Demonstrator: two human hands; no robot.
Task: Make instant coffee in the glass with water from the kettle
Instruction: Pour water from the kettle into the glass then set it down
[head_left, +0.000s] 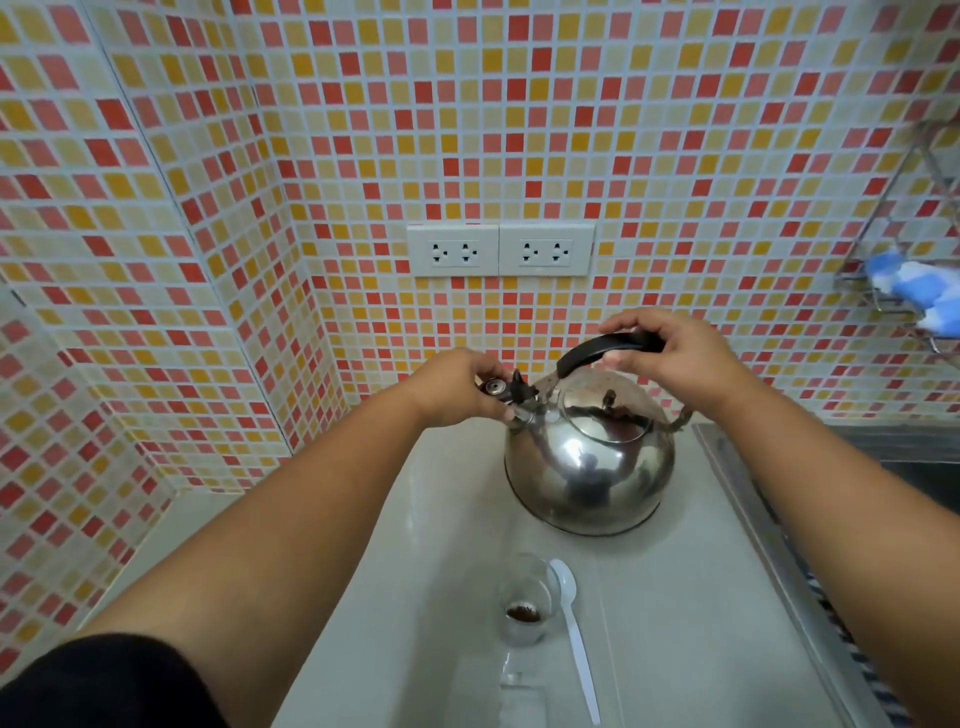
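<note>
Nearest the lens, a black sleeve on the left forearm. Left hand pinched around the black whistle cap at the spout; right hand wrapped over the black handle of the steel kettle, resting on the pale countertop. Closer in, just in front of the kettle, a clear glass with dark coffee granules at its bottom, upright, and a white plastic spoon lying just beside on the right. Open counter right of the spoon up to the metal sink edge. Mosaic tile wall closing in left and behind, double sockets above the kettle. Wire rack with blue sponge at upper right.
</note>
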